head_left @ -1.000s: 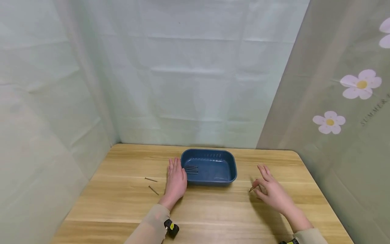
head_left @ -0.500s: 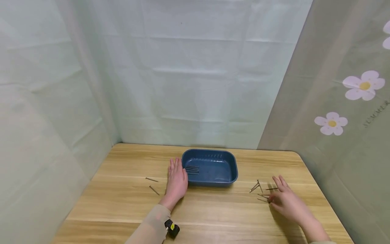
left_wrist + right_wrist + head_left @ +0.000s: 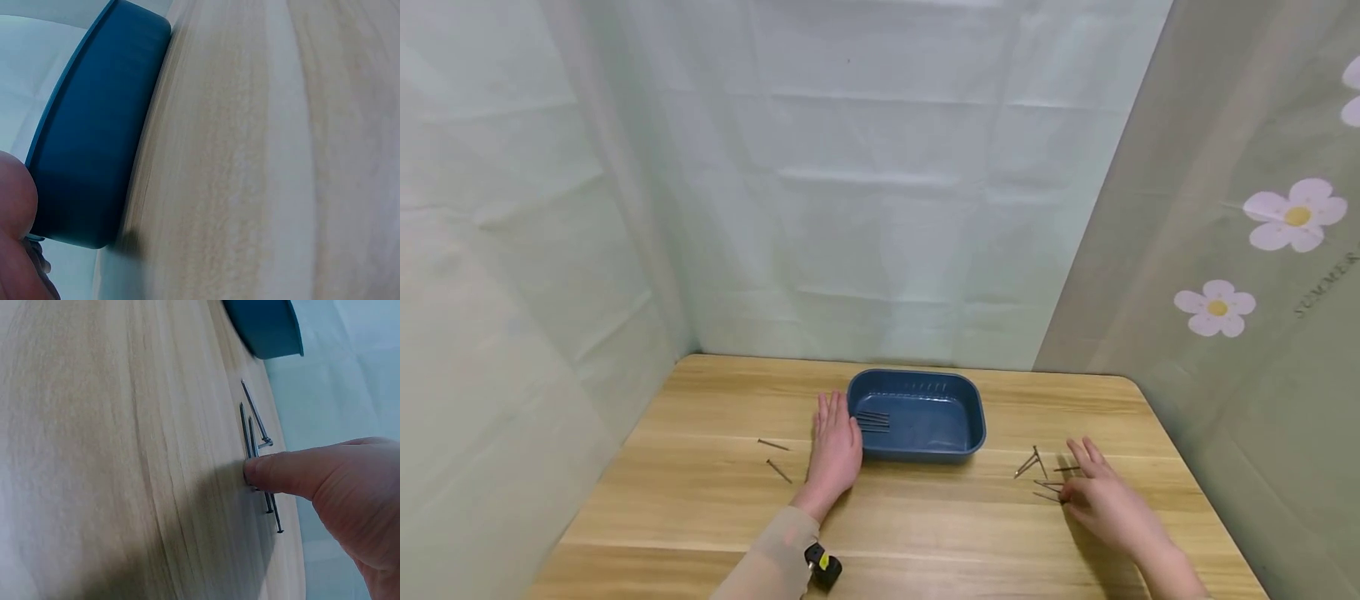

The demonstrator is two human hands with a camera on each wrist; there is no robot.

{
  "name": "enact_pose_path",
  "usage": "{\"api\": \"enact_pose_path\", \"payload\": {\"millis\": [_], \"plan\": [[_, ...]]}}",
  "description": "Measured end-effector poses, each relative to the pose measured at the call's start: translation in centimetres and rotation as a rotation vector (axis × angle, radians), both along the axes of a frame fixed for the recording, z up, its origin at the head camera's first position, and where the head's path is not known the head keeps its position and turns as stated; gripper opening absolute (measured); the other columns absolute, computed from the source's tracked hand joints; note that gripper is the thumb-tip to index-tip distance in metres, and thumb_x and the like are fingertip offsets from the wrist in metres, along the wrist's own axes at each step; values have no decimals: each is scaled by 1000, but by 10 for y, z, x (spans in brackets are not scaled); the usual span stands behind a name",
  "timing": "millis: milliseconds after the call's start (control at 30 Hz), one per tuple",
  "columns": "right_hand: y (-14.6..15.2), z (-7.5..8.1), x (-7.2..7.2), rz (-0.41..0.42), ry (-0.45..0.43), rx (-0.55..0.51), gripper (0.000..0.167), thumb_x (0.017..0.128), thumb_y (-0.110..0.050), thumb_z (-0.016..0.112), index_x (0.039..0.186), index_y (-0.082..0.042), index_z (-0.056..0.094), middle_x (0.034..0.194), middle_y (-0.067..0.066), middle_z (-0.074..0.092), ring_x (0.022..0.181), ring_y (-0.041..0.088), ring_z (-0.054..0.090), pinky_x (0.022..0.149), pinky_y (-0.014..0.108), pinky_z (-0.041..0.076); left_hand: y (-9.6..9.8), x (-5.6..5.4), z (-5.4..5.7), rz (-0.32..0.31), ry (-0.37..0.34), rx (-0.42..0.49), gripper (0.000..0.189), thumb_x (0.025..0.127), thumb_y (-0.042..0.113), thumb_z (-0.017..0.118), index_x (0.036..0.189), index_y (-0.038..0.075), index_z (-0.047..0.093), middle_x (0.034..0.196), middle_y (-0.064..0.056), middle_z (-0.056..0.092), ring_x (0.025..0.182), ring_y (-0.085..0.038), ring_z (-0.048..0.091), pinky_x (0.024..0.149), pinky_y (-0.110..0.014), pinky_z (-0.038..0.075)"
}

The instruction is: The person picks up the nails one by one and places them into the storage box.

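Observation:
My left hand (image 3: 837, 450) rests on the table with its fingers straight, touching the left end of a blue plastic tray (image 3: 925, 457). Several dark nails (image 3: 873, 422) lie side by side at the tray's left end. On the right, the thumb and finger of my right hand (image 3: 1108, 508) pinch at a nail (image 3: 1047, 497) lying on the tabletop, other fingers extended. The fingers partly cover it. In the right wrist view the thumb (image 3: 275, 472) sits across nails (image 3: 244, 425) lying close together. More nails (image 3: 1028, 463) lie crossed between that hand and the tray.
Two loose nails (image 3: 778, 472) lie left of my left hand on the wooden table (image 3: 910, 533). Pale curtains (image 3: 880, 208) hang behind the table and at both sides. A black wrist camera (image 3: 824, 567) sits on the left sleeve.
My right hand moved right and nearer to me, away from the crossed nails, uncovering them, then stayed at other nails. The left hand and tray have kept their places.

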State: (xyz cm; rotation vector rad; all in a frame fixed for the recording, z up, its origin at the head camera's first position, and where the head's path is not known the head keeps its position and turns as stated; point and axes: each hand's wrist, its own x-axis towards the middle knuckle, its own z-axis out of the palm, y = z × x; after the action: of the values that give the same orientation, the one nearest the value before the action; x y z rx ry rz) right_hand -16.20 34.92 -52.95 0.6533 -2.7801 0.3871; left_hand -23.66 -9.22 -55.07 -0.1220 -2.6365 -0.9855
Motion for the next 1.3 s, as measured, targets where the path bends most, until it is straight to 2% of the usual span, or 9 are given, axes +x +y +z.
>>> {"api": "enact_pose_path", "payload": {"millis": [167, 500, 800, 1100, 1300], "plan": [[-2, 2, 0, -21, -25, 19, 32, 76, -4, 92, 75, -26, 70, 156, 34, 48, 145, 62, 37, 102, 69, 49, 1, -1, 1, -8, 29, 22, 53, 110, 9, 45, 155, -19, 37, 165, -37, 32, 158, -53, 15, 124, -68, 20], [-9, 1, -2, -18, -56, 58, 30, 72, -2, 84, 70, -25, 65, 157, 33, 47, 147, 60, 37, 109, 69, 44, -1, 1, 0, -3, -14, -19, 54, 112, 10, 44, 157, -18, 35, 167, -35, 30, 159, -52, 14, 126, -66, 19], [-13, -3, -5, 22, -9, 147, 35, 64, -7, 79, 62, -28, 51, 154, 33, 51, 147, 58, 40, 114, 68, 40, 0, 1, -1, 0, 15, -2, 53, 110, 8, 46, 154, -19, 38, 165, -37, 33, 157, -55, 18, 124, -68, 21], [-15, -1, -6, 11, -34, 183, 34, 65, -8, 79, 62, -26, 50, 156, 32, 49, 150, 56, 36, 117, 66, 38, 0, 1, 1, 2, -20, -8, 54, 111, 10, 46, 156, -18, 36, 167, -35, 31, 159, -52, 15, 125, -66, 20], [-14, -3, -5, 26, -9, 177, 34, 65, -7, 80, 64, -24, 51, 156, 33, 49, 148, 57, 38, 116, 66, 39, 0, 0, 1, 2, -15, -4, 54, 111, 10, 46, 156, -18, 36, 167, -34, 31, 159, -52, 15, 126, -66, 19]]}}
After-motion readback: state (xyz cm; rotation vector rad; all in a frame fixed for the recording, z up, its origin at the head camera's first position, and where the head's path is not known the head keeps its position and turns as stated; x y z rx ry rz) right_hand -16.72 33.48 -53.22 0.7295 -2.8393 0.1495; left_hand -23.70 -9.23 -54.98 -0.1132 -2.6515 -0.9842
